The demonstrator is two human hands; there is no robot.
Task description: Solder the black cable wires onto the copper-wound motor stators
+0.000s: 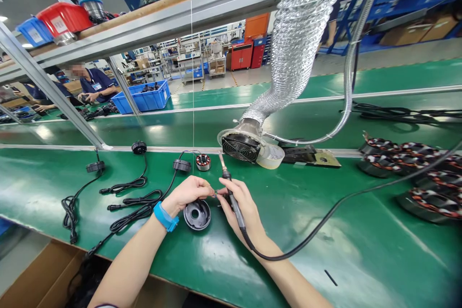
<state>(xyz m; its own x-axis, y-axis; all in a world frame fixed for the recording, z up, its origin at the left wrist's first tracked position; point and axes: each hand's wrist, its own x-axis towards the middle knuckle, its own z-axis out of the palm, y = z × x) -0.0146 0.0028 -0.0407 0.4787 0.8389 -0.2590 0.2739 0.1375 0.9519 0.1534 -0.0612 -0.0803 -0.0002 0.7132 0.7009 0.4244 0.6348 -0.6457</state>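
Note:
My left hand [189,193], with a blue wristband, is closed in a pinch on a small metal part or wire end that I cannot make out, just above a round black housing [197,214] lying on the green bench. My right hand [240,204] grips a soldering iron [231,194] whose tip points up and away; its black cord trails back under my right forearm and off to the right. My right fingertips meet my left fingertips at the small part. A copper-wound stator [203,161] sits just beyond the hands.
A silver extraction hose with a fan mouth [241,146] hangs over the bench beside a tape roll [271,156]. Black cables with round ends [139,147] lie at left. Several wound stators [411,154] are stacked at right. A person works at the far left near a blue bin [147,98].

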